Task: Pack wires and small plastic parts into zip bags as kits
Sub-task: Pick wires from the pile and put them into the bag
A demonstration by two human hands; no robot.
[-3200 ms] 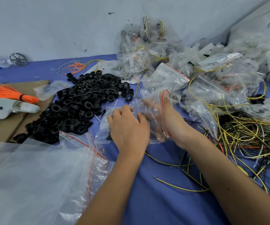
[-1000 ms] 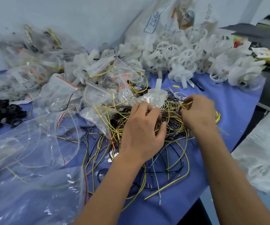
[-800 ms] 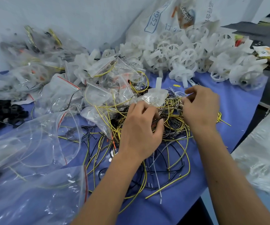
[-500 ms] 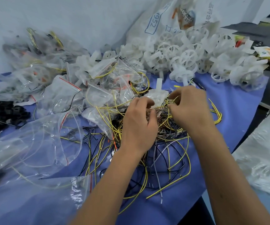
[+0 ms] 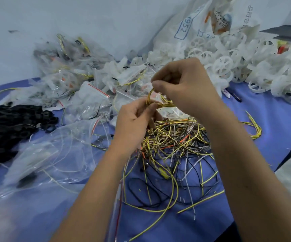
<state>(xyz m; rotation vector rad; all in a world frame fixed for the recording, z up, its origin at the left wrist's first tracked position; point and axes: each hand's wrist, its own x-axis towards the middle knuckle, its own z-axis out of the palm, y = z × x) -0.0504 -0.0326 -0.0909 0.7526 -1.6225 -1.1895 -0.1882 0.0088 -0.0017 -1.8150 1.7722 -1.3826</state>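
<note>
Head view: yellow wire loop [image 5: 156,100] pinched between left hand [image 5: 134,123], right hand [image 5: 185,88].

A blue tabletop [image 5: 272,119] carries a tangle of yellow and black wires [image 5: 172,151] at centre, black plastic rings [image 5: 10,123] at left, clear zip bags [image 5: 53,154] lower left, filled bags [image 5: 92,98] above them, and white plastic wheels [image 5: 228,63] upper right.

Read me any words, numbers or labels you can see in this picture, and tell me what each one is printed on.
"1952", in a blue box, printed sideways on the big white sack against the wall.
Other blue characters and a colourful logo on the same sack: too tilted and blurred to read.
Nothing readable on the zip bags or the wires.
</note>
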